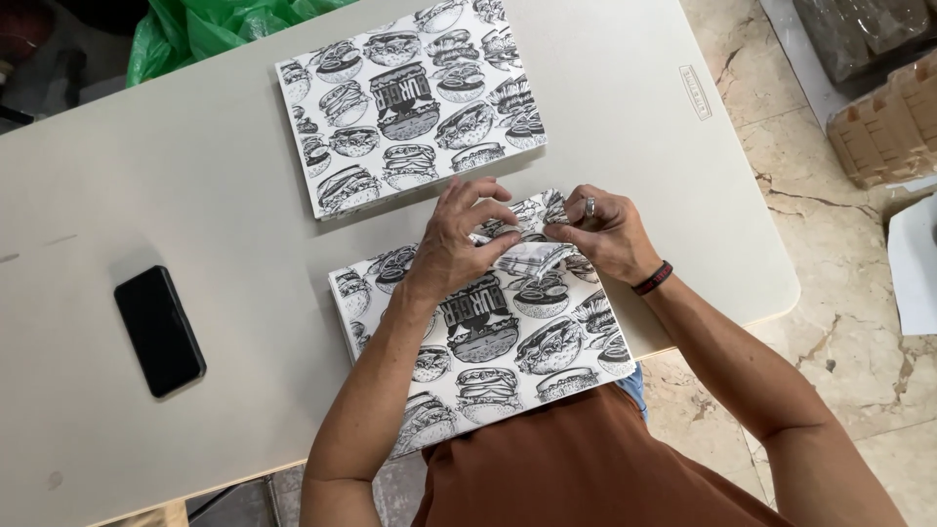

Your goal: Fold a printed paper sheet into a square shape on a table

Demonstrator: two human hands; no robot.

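A stack of flat white sheets printed with black burger drawings (508,342) lies at the near edge of the table. My left hand (454,244) and my right hand (600,234) both pinch the far edge of the top sheet (527,256), which is folded and lifted between the fingers. A ring is on my right hand and a dark band on that wrist. A second stack of the same printed sheets (410,102) lies flat further back on the table, untouched.
The grey table (195,176) has a black phone (159,330) lying to the left. A green plastic bag (215,24) sits past the far edge. Brown cardboard trays (888,122) and a white sheet (916,263) lie on the marble floor to the right.
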